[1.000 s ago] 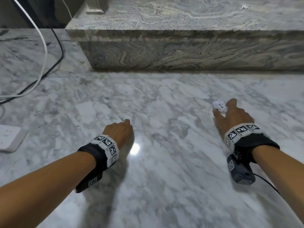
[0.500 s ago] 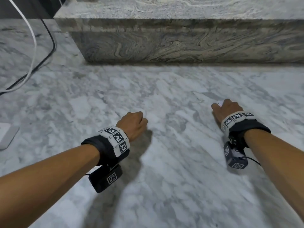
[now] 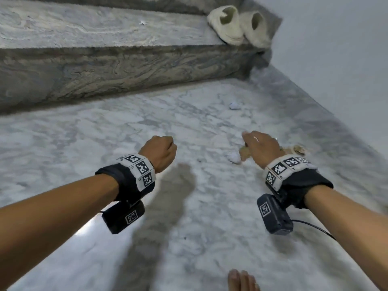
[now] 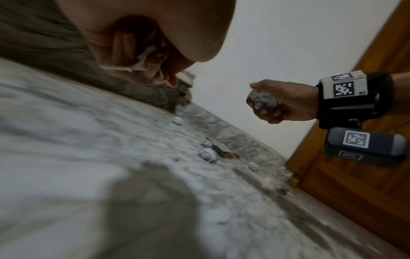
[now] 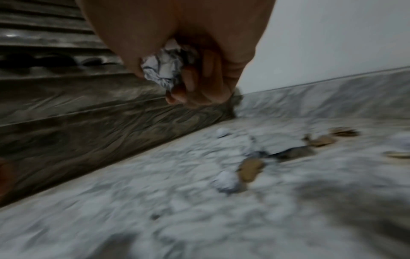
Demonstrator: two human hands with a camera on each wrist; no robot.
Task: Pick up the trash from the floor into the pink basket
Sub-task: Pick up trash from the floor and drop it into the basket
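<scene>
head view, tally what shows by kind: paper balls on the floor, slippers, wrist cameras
paper balls: 2
slippers: 2
wrist cameras: 2
total: 6

A stone step [image 3: 105,66] runs across the far side of the floor [image 3: 105,131], with two slippers [image 3: 239,26] on its right end. A wall [image 3: 336,59] bounds the right. Paper balls [image 3: 234,157] and leaves [image 3: 299,149] lie near the right wall.

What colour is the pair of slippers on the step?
Cream-white and fluffy; the slippers show best in the head view.
</scene>
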